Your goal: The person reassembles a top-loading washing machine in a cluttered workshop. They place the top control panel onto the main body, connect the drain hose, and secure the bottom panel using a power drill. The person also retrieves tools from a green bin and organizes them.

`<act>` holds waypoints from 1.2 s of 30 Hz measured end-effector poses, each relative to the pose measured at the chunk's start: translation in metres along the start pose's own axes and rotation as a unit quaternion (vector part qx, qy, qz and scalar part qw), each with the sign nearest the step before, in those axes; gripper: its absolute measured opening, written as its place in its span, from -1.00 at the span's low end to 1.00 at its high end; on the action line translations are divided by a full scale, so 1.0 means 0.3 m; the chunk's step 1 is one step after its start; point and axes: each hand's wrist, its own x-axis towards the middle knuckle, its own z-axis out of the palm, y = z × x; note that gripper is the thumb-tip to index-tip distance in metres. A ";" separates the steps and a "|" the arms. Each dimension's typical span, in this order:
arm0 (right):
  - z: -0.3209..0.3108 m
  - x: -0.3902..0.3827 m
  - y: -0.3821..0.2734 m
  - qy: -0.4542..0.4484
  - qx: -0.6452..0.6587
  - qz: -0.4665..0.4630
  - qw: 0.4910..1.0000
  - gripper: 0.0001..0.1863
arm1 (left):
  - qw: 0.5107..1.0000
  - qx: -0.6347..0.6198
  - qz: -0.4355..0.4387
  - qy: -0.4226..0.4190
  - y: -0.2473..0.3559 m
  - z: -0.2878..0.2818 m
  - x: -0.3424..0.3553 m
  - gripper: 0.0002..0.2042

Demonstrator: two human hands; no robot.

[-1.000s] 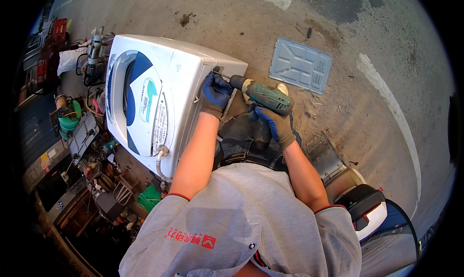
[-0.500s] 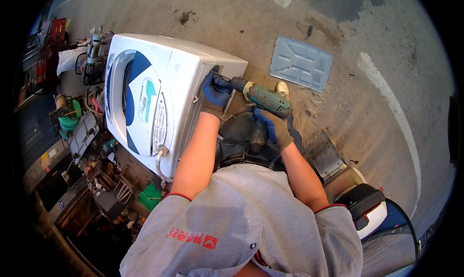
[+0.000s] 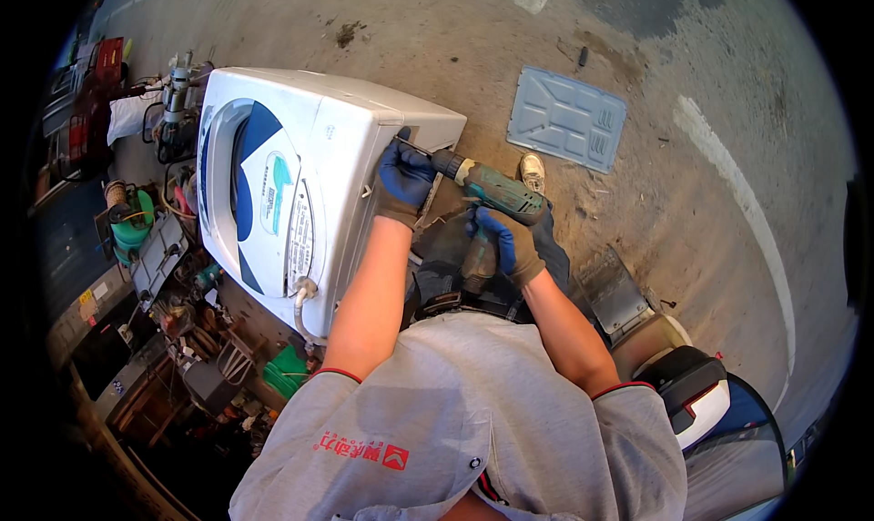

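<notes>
A white top-loading washing machine (image 3: 350, 157) stands tilted to my left, its lid side turned left. My right hand (image 3: 508, 245), in a blue and dark glove, is wrapped round the grip of a green cordless drill (image 3: 503, 192). The drill's long thin bit (image 3: 414, 144) points left at the machine's rear edge, next to an opening there. My left hand (image 3: 406, 177), gloved alike, rests against that edge with fingers curled beside the bit tip. What those fingers pinch, if anything, is hidden.
A grey-blue ribbed panel (image 3: 566, 121) lies on the concrete beyond my shoe (image 3: 532, 171). A drain hose (image 3: 300, 312) hangs from the machine's near corner. Tools, a green reel (image 3: 134, 225) and scrap crowd the left. A metal sheet (image 3: 614, 293) and a black-and-white case (image 3: 687, 394) sit to the right.
My right hand and the drill's grip have shifted slightly left, with the drill body tipping a little. My left hand has stayed at the machine's edge.
</notes>
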 end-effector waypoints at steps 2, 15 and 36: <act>0.001 0.004 -0.009 -0.003 0.002 -0.001 1.000 -0.74 | 1.000 0.020 -0.004 0.002 -0.005 0.015 -0.009 -0.77; 0.021 0.023 -0.071 -0.002 0.030 0.042 0.999 -0.75 | 0.948 0.286 -0.088 0.111 0.032 -0.066 -0.468 -0.70; -0.031 0.064 -0.109 -0.044 -0.049 0.045 0.997 -0.61 | 0.933 0.252 0.012 0.258 0.010 -0.330 -0.898 -0.67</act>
